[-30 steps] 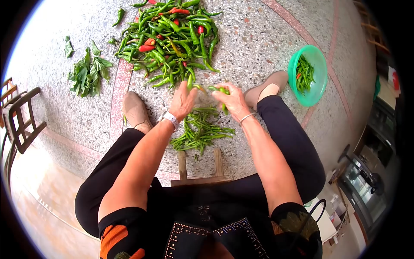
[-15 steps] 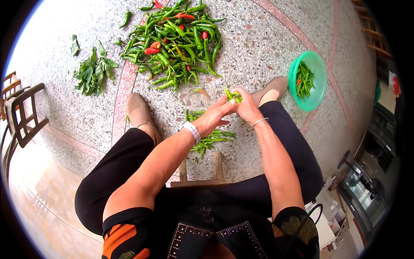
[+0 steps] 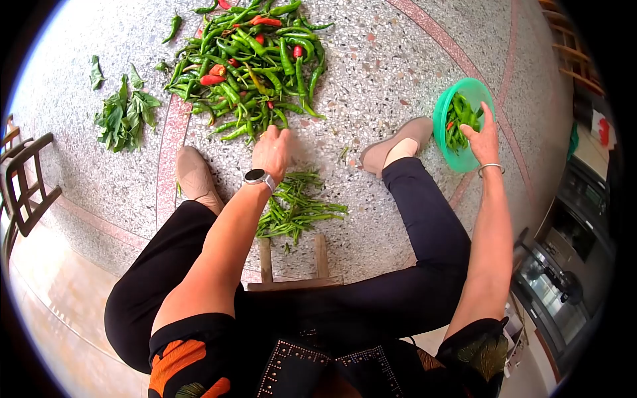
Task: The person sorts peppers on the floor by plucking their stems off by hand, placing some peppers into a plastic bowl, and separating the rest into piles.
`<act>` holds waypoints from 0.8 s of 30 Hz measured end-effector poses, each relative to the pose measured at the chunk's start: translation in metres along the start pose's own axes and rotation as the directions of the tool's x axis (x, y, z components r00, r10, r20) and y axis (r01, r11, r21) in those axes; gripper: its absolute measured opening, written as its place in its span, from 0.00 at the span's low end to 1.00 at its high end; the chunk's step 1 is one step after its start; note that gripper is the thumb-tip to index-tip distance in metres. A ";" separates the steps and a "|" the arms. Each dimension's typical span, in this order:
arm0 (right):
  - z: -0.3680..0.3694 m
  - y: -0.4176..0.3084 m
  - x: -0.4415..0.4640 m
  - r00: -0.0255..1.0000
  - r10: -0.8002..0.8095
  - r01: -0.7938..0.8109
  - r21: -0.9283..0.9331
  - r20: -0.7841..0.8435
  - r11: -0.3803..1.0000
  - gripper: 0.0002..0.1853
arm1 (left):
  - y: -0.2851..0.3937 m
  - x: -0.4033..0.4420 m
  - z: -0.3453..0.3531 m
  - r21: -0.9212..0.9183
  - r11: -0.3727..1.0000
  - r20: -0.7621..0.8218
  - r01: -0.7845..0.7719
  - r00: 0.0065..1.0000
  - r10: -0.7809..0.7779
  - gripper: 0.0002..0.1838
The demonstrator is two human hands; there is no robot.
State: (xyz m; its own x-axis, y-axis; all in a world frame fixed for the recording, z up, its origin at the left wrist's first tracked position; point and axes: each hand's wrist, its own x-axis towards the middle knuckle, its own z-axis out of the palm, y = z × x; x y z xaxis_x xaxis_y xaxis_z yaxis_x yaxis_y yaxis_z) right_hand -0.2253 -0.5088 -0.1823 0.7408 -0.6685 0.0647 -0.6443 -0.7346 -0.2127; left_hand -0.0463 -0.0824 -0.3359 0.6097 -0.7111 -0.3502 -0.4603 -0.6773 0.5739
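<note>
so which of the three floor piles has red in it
The big pepper pile beyond the left hand: red peppers show among the green, while the leaf pile and the pile by the stool look all green.

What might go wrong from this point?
The right shoe sits close beside the basin; a foot shift might knock it and spill the peppers inside. The small heap lies near the left hand and the pepper pile, so heap and pile might get mixed.
</note>
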 end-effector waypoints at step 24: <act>0.069 -0.217 -0.104 0.589 -0.227 -0.539 0.586 0.776 0.605 0.07 | 0.053 -0.029 -0.041 -0.781 -0.019 0.608 0.624 0.768 0.203 0.06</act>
State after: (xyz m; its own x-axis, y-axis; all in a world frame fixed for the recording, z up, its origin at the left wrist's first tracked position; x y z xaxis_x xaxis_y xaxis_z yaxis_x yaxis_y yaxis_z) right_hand -0.1491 -0.2718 -0.2100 0.7295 -0.1371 -0.6702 -0.6781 -0.0165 -0.7348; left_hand -0.0626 -0.0900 -0.2649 -0.0177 -0.7982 -0.6022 0.8934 -0.2830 0.3488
